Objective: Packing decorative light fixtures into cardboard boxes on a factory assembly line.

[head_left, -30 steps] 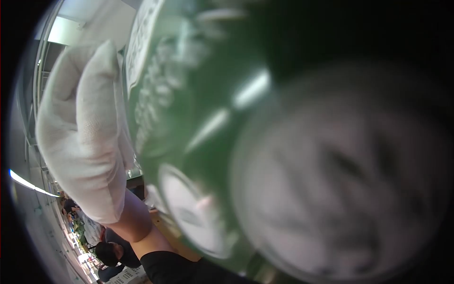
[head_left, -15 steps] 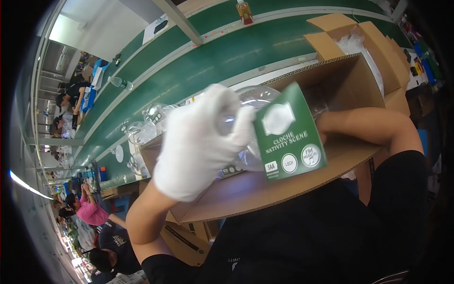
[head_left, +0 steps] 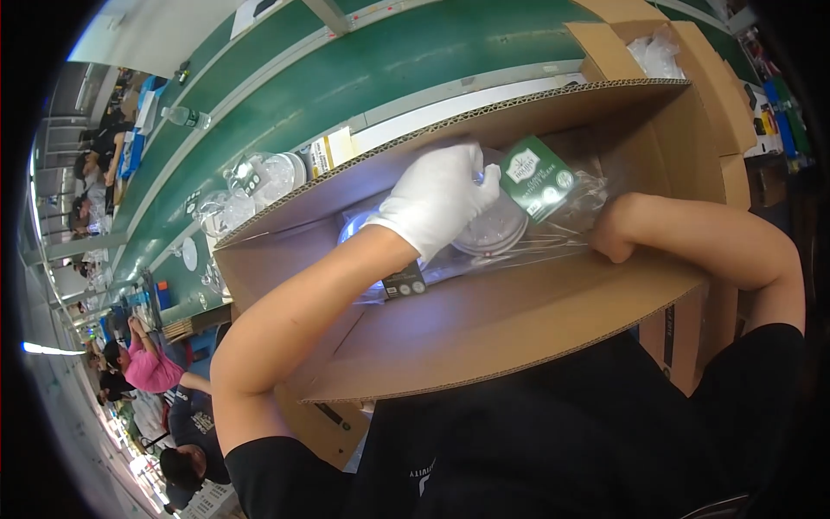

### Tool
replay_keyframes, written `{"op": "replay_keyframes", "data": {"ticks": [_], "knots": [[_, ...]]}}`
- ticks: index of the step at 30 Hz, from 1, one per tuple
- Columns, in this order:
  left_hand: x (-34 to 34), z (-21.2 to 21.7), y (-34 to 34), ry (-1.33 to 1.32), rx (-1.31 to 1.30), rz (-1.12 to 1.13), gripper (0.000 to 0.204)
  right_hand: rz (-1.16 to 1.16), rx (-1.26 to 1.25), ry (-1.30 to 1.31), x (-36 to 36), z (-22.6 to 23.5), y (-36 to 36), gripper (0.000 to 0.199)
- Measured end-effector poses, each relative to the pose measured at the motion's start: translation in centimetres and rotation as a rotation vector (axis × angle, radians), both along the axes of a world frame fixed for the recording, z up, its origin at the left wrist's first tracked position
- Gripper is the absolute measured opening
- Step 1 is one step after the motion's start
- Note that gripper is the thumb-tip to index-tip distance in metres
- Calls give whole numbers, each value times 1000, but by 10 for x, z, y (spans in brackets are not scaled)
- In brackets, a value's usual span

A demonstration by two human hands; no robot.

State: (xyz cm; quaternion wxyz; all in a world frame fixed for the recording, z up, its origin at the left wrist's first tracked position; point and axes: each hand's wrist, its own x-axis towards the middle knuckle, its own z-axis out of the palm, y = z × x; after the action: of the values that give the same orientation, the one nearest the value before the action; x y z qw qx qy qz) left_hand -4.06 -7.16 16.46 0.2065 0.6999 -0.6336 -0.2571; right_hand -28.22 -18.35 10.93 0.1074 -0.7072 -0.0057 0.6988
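My left hand [head_left: 438, 201], in a white glove, reaches into a long cardboard box [head_left: 484, 324] with its fingers curled on a clear dome with a round base [head_left: 491, 232]. A green printed card [head_left: 538, 177] stands tilted beside those fingertips, on the dome's right. My bare right hand [head_left: 612, 227] is closed low at the box's right end, against clear plastic wrap [head_left: 581, 203]; its fingertips are hidden. Left of the glove, another wrapped piece glows bluish, with a dark green card [head_left: 405, 281] on it.
Beyond the box runs a green worktable [head_left: 415, 65]. Several clear domes [head_left: 264, 177] stand on it at the left, near a plastic bottle [head_left: 186, 117]. An open carton [head_left: 700, 104] holding clear plastic stands at the far right. Other people [head_left: 154, 368] sit along the left.
My left hand has gone down into the box with the dome and card, which were held up above it. My right hand has come into view at the box's right end.
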Motion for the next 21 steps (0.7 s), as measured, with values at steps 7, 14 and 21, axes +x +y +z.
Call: {"op": "replay_keyframes", "data": {"ticks": [7, 14, 21], "knots": [[-16, -7, 2, 273, 274, 110, 30, -6, -5, -87, 3, 13, 1, 36], [-26, -3, 19, 214, 187, -12, 28, -20, 8, -107, -1, 9, -4, 34], [-36, -13, 23, 98, 260, -92, 29, -112, -77, -266, 39, 15, -22, 45]]}}
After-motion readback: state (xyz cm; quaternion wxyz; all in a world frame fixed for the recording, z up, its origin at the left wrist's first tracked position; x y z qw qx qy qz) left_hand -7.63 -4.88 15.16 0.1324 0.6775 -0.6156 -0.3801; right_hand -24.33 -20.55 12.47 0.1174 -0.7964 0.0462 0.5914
